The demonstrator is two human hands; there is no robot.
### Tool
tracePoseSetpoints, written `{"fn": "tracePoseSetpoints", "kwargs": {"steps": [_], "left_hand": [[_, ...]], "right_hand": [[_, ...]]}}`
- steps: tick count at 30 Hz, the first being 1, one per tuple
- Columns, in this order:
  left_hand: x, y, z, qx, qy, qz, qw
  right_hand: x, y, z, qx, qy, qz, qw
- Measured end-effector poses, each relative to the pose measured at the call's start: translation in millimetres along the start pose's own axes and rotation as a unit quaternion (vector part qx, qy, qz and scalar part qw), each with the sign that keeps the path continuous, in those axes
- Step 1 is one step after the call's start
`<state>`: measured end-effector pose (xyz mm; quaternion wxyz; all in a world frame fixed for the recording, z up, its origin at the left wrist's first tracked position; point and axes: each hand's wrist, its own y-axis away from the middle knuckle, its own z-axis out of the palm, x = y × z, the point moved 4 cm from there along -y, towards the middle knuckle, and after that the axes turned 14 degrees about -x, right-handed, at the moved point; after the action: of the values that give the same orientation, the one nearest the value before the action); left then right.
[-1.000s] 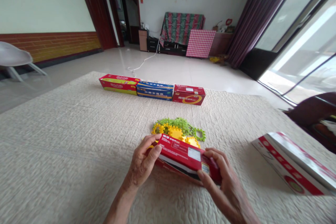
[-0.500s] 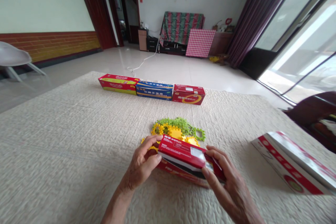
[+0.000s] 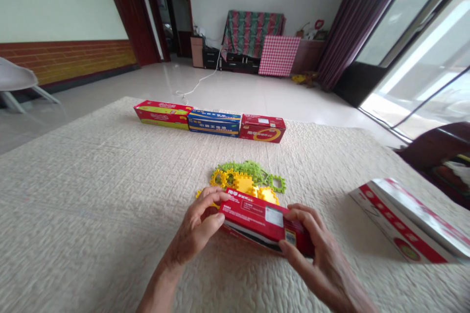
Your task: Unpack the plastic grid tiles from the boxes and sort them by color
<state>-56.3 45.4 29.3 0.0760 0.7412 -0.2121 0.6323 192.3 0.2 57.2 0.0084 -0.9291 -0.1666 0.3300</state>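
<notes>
Both my hands hold a long red carton low over the cream quilted table cover. My left hand pinches its left end between thumb and fingers. My right hand grips its right end, fingers curled over the top. The carton's near side shows a dark gap along its flap. Just behind it lies a heap of yellow and green toothed plastic pieces.
A row of three cartons stands across the far side: red-yellow, blue and red. A larger red and white box lies at the right. A dark wooden chair is beyond the table's right edge.
The red carton has sunk slightly toward the table and its flap gap has narrowed. My hands keep the same grip on its ends.
</notes>
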Motion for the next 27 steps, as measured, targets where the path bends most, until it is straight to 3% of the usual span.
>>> {"fn": "tracePoseSetpoints", "kwargs": {"steps": [8, 14, 27], "left_hand": [[-3, -4, 5.6, 0.074, -0.066, -0.002, 0.995], [-7, -6, 5.4, 0.074, -0.058, -0.004, 0.996], [-7, -8, 6.8, 0.089, -0.069, -0.017, 0.994]], "right_hand": [[-3, 2, 3, -0.059, -0.029, 0.016, 0.998], [-19, 3, 10, -0.03, 0.123, 0.007, 0.992], [-10, 10, 19, -0.073, 0.154, -0.014, 0.985]]}}
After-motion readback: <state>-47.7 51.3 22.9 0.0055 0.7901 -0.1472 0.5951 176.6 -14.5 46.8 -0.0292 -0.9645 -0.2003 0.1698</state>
